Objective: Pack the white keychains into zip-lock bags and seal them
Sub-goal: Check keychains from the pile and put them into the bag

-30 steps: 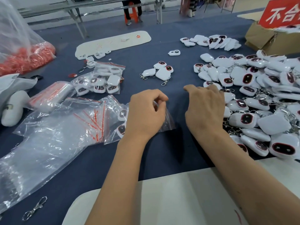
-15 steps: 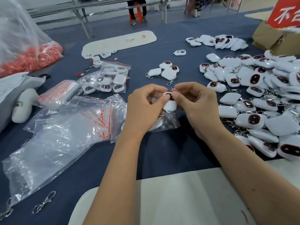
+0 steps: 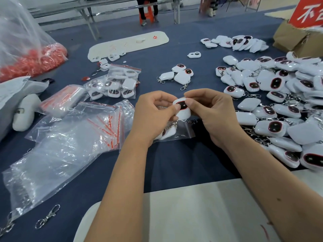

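Note:
A white keychain (image 3: 182,110) with a dark red-rimmed window sits between both hands at the table's middle. My left hand (image 3: 153,116) pinches its left side with thumb and fingers. My right hand (image 3: 211,112) pinches its top right edge. Below the hands lies a small clear zip-lock bag (image 3: 181,131) with another white keychain inside, partly hidden by my left hand. A large heap of loose white keychains (image 3: 279,95) covers the right side of the blue table (image 3: 174,163).
Empty zip-lock bags with red strips (image 3: 97,123) lie left of my hands, inside a big clear bag (image 3: 52,159). Filled bags (image 3: 115,84) sit behind them. Three loose keychains (image 3: 178,75) lie ahead. Metal clasps (image 3: 47,217) rest at front left. A cardboard box (image 3: 297,39) stands at back right.
My right hand came back from the heap with a keychain. Both hands now hold it together above the small bag, a little higher than half a second ago.

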Demonstrator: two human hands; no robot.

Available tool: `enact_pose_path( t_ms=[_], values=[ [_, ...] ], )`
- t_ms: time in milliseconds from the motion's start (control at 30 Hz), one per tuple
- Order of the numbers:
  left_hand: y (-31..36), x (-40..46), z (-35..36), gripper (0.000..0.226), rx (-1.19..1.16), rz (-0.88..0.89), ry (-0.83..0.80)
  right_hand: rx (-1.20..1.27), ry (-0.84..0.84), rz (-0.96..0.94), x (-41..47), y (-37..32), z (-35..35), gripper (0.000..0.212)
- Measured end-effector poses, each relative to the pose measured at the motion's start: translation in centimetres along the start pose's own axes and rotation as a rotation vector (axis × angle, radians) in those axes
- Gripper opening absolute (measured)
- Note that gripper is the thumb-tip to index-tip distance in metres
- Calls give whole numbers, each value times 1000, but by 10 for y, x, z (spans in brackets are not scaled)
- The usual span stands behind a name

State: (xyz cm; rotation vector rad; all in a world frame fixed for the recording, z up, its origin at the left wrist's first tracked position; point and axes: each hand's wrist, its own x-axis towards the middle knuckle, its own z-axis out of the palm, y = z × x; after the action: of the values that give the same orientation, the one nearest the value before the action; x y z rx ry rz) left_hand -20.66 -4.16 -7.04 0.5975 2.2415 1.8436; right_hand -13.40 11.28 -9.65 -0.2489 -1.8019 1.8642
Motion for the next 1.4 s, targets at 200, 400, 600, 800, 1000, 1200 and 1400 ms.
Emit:
enact_pose_path(
  t_ms=[200, 400, 600, 800, 1000, 1200, 1400],
  values=[
    [-3, 1, 2, 11, 7, 41, 12, 0, 1, -1, 1, 1, 0, 13],
    [-2, 1, 1, 12, -7, 63, 17, 13, -14, -6, 0, 0, 0, 13],
    [-2, 1, 2, 11, -64, 70, 13, -10, -50, 5, -2, -2, 1, 13],
    [-5, 1, 2, 14, -24, 85, -38, -75, -58, -6, -1, -1, -1, 12],
    [-3, 0, 0, 14, -34, 75, -42, -65, -75, 23, -1, -1, -1, 7],
    [0, -1, 0, 14, -46, 70, -44, -42, -95, 35, 0, -1, -2, 6],
    [-3, 0, 1, 15, -80, 77, -26, -36, -107, 38, 0, 1, -2, 10]
  ],
)
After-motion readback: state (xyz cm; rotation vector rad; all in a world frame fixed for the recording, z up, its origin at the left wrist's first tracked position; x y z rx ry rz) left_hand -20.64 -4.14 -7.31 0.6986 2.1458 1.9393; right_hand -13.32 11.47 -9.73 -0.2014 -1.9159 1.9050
